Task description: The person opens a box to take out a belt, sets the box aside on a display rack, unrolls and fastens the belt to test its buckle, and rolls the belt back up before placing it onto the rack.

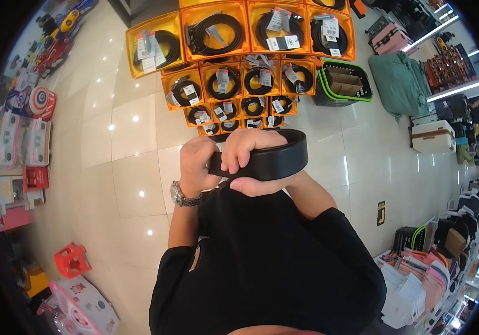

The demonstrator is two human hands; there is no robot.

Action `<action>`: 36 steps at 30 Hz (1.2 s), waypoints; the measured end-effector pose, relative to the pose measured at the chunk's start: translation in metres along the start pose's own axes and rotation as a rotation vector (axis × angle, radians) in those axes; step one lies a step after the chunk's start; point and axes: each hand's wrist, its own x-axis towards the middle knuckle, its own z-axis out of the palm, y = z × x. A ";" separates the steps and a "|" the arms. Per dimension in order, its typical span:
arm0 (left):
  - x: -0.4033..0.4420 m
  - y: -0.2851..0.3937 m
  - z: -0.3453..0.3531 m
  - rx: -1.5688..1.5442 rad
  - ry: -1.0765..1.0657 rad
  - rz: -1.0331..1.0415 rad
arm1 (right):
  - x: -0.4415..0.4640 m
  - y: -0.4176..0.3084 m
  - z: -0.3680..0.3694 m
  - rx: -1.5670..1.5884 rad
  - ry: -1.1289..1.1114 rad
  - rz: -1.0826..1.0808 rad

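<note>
A black belt (276, 162), coiled into a loop, is held up in front of my chest. My right hand (253, 162) wraps round the coil, with its fingers over the near side and the thumb beneath. At the coil's left end, my left hand (199, 166) has its fingers closed against the black strap; a metal watch is on that wrist. Beyond my hands stands a tiered rack of orange boxes (215, 33), each holding a coiled dark belt with tags.
A black basket with a green rim (343, 82) stands right of the rack. Boxed toys (23, 137) line the left side. A red plastic stool (72, 259) is at lower left. Bags, a white suitcase (432, 138) and hanging goods fill the right.
</note>
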 end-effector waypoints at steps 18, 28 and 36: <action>0.003 -0.003 0.004 -0.019 0.024 -0.065 | -0.008 0.002 -0.013 0.109 0.198 -0.061; 0.016 0.011 0.005 -0.119 -0.021 0.024 | 0.000 0.014 0.006 0.074 0.097 0.053; 0.007 -0.003 0.000 -0.028 0.039 -0.025 | 0.001 0.011 -0.001 0.087 0.121 -0.046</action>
